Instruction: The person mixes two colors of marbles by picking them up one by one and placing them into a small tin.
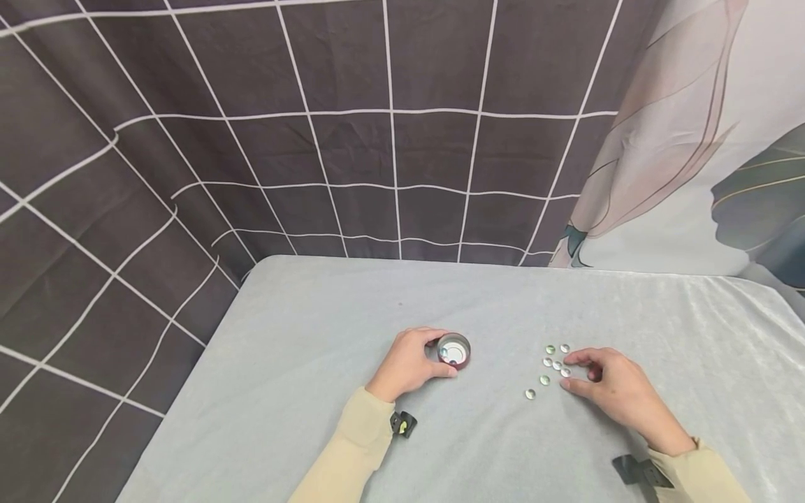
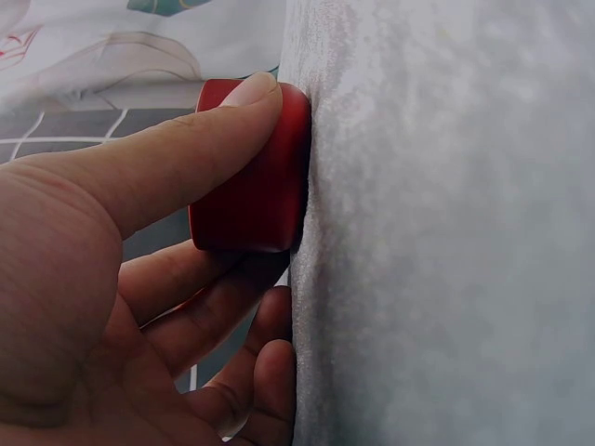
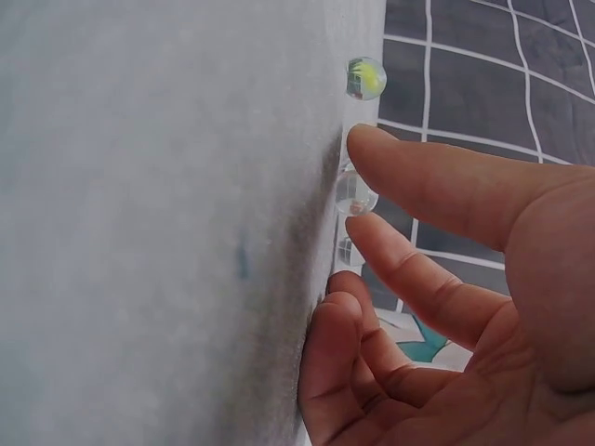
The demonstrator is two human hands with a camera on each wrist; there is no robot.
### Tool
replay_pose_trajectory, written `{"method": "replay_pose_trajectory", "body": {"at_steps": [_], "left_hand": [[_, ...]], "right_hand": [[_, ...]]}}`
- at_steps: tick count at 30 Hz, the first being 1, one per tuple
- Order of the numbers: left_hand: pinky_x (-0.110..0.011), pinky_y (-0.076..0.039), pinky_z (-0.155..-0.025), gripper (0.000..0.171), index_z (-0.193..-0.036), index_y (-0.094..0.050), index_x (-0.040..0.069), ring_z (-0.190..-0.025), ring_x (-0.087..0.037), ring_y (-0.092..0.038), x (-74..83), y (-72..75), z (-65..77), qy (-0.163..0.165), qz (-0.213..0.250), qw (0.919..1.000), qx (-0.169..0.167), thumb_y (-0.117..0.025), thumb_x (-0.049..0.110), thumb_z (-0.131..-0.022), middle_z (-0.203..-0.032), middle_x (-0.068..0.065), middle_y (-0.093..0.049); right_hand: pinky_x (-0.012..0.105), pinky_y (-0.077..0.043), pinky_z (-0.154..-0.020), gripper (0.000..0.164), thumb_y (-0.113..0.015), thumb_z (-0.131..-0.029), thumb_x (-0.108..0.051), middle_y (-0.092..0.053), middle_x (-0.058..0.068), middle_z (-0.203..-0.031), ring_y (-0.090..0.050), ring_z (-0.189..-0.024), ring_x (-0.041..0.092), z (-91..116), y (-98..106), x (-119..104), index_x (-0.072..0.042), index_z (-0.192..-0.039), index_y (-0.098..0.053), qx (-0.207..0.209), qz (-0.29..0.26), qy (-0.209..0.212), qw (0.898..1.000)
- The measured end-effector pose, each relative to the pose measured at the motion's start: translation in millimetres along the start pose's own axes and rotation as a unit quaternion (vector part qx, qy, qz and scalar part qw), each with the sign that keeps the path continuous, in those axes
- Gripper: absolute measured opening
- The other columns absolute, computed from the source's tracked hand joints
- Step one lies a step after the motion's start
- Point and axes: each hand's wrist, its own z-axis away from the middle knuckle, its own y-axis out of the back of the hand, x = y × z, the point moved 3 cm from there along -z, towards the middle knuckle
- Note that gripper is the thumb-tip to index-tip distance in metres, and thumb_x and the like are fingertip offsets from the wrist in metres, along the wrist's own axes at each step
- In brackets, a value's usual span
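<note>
My left hand grips a small round red tin from its left side, thumb along the near wall and fingers behind it. The tin stands upright on the cloth with its silvery inside facing up, and small shiny glass pieces show in it. On the right, my right hand is low over the cloth, thumb and index finger spread on either side of a clear glass marble. Several more clear and greenish marbles lie loosely grouped to the left of its fingertips. Its other fingers are bent beneath the palm.
A pale grey velvety cloth covers the table. Behind it and at the left hang dark curtains with white grid lines. A pale leaf-patterned curtain hangs at the back right. Dark wrist straps sit over the beige sleeves.
</note>
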Motion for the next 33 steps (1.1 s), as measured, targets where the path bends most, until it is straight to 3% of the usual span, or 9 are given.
{"method": "replay_pose_trajectory", "body": {"at_steps": [33], "left_hand": [[-0.038,-0.044,-0.107,0.057,-0.125,-0.072,0.014,-0.122,-0.023,-0.060,-2.9,-1.0,-0.6,-0.002,-0.004,1.0000,0.001,-0.092,0.026,-0.072,-0.124,-0.001,-0.070]], "right_hand": [[0.029,-0.038,-0.061,0.023,-0.085,-0.079,-0.020,-0.053,0.000,-0.078,-0.046,-0.074,0.014,-5.0,-1.4,3.7,-0.008,-0.097,-0.077,-0.026,-0.002,-0.018,0.999]]}}
